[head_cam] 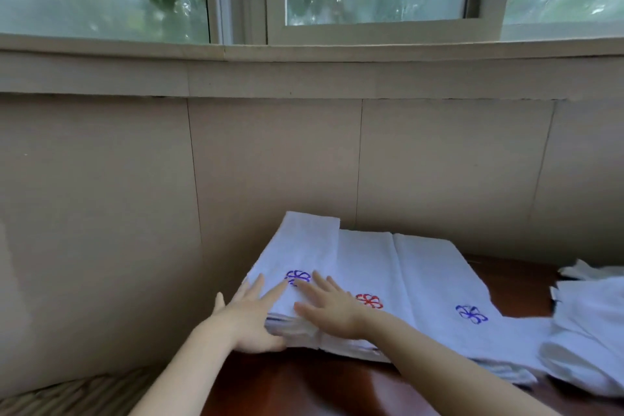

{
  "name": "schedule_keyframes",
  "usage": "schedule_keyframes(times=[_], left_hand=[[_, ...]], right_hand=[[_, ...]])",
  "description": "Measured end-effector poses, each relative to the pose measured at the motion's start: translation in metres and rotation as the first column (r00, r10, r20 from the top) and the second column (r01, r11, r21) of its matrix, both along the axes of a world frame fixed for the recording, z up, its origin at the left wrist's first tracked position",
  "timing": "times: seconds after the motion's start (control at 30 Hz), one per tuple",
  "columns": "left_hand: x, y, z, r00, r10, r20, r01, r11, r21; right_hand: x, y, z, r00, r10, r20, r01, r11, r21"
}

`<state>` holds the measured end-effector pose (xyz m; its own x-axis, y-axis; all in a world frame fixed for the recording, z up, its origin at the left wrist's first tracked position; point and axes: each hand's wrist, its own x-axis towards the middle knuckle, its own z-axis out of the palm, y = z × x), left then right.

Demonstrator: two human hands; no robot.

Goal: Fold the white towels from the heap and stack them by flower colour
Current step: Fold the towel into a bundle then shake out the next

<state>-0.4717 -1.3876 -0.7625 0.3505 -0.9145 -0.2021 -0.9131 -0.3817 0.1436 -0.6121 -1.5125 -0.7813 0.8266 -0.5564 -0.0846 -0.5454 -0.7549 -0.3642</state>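
Note:
Three stacks of folded white towels lie side by side on a dark wooden table (304, 388). The left stack (304, 246) shows a purple flower (297, 277) on top, the middle stack (368, 263) a red flower (369, 300), and the right stack (435, 277) a blue flower (471, 313). My left hand (248, 314) lies flat on the near left corner of the purple-flower stack with fingers spread. My right hand (329, 306) presses flat on the same stack beside the flower. A heap of unfolded white towels (587, 341) lies at the right edge.
A beige panelled wall (270, 162) rises right behind the table, with a window sill (304, 54) and window above. A woven grey surface (77, 395) shows at the lower left, below the table's left edge.

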Motion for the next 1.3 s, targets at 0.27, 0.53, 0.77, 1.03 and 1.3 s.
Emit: schedule_keyframes(times=[0.27,0.53,0.77,1.03,1.3], left_hand=[[-0.106,0.025,0.022,0.994,-0.093,0.059,0.098,0.992,-0.08],[-0.288,-0.02,0.052,0.904,-0.418,-0.085,0.389,0.889,-0.242],[-0.434,-0.082,0.08,0.781,-0.597,-0.183,0.531,0.789,-0.31],[-0.569,-0.177,0.136,0.753,-0.633,-0.179,0.431,0.682,-0.591],[-0.636,-0.218,0.147,0.691,-0.694,-0.202,0.414,0.61,-0.675]], right_hand=[[-0.133,0.064,0.037,0.935,0.037,-0.353,-0.108,0.977,-0.185],[-0.419,0.044,0.09,0.802,-0.544,-0.245,0.414,0.803,-0.429],[-0.58,0.019,0.14,0.546,-0.832,0.099,0.711,0.398,-0.58],[-0.641,-0.064,0.196,0.369,-0.856,0.362,0.876,0.19,-0.444],[-0.655,-0.087,0.19,0.469,-0.709,0.527,0.878,0.309,-0.367]])
